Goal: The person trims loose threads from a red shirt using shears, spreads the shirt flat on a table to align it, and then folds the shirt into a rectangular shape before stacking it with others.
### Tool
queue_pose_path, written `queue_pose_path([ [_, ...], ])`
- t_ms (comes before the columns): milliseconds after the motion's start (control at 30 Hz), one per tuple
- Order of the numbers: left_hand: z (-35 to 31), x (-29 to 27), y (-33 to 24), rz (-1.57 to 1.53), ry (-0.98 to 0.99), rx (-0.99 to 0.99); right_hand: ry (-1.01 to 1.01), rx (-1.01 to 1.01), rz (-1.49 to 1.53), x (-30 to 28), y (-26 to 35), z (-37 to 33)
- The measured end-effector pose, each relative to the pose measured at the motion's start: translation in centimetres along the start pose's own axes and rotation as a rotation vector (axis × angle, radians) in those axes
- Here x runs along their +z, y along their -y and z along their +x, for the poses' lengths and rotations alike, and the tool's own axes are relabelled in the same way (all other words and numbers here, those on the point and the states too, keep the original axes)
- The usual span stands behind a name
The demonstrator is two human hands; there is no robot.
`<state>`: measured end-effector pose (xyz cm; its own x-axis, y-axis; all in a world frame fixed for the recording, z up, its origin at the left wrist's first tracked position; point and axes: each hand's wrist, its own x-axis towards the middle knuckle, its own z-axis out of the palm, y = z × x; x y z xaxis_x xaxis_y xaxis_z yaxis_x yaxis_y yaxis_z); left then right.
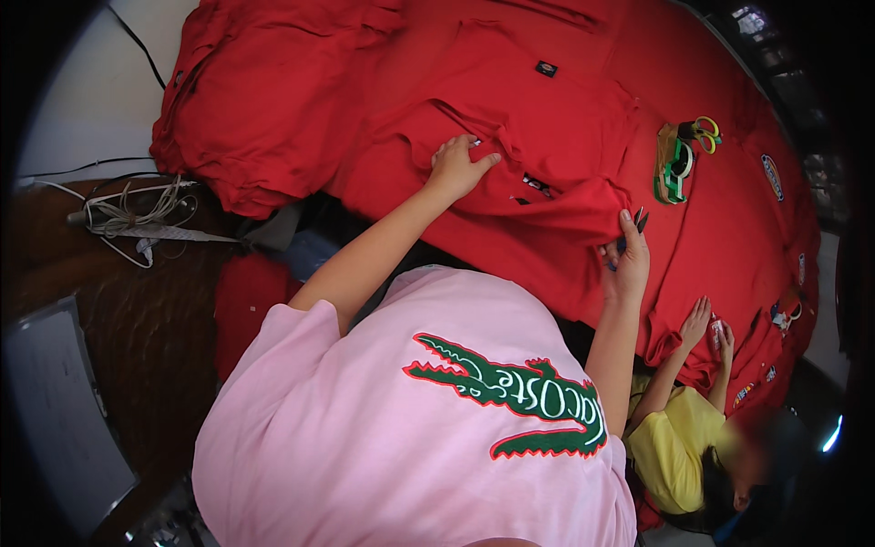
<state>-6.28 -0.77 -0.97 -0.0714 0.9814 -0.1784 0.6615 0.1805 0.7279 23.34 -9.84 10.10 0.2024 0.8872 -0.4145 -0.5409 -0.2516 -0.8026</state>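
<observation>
Working over a broad surface covered in red cloth (729, 242), we have a soft red fabric garment (574, 118) before us, its near edge lifted. Our left hand (462, 167) lies on it, thumb apart from the fingers; whether they pinch cloth, we cannot tell. Our right hand (631, 251) closes around small dark-bladed snips (642, 220) at the raised corner. Beyond lie a green plastic tape dispenser (674, 171) and yellow-handled scissors (706, 137); leftward, pale coiled cables (141, 217) above glossy brown flooring (155, 319).
</observation>
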Motion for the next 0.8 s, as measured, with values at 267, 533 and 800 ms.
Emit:
queue_pose_path([
  [267, 0.2, -4.7, -5.7, -1.088, 0.612, -0.236, -0.082, 0.018, 0.259, 0.2, 0.0, -0.2],
  [533, -1.0, -11.6, -6.5, -1.278, 0.639, 0.068, -0.086, -0.169, 0.407, -1.6, 4.3, -0.2],
  [800, -0.8, -13.4, -6.6, -1.164, 0.616, 0.128, -0.198, -0.236, 0.304, -2.4, 5.1, 0.9],
])
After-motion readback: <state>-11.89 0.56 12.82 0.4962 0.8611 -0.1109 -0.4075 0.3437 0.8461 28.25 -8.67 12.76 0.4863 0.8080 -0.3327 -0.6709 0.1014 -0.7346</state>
